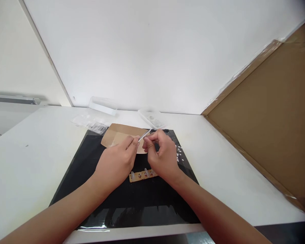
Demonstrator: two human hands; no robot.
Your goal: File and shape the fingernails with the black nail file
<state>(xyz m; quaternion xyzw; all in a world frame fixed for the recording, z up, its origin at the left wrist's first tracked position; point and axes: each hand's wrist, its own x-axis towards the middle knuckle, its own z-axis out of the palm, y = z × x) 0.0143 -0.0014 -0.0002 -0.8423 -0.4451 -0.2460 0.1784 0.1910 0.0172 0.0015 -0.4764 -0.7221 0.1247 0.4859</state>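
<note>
My left hand (119,157) is closed around a slim silver-and-white stick-like piece (144,135), which points up and to the right; its exact kind is unclear. Close beside it, my right hand (164,154) has thumb and forefinger pinched together, and whatever they hold is too small to make out. Under both hands lies a sheet of brown paper (124,130) on a black mat (132,200). Nearer to me rests a small tan strip (142,175) with several shiny round bits and clear upright pieces; my right hand covers its right end.
Tiny white pieces (179,154) lie scattered on the mat's right side. Behind it are a shallow clear tray (151,118), a clear box (103,105) and a clear plastic bag (91,123). A cardboard panel (266,112) stands at right, before a white wall (142,54).
</note>
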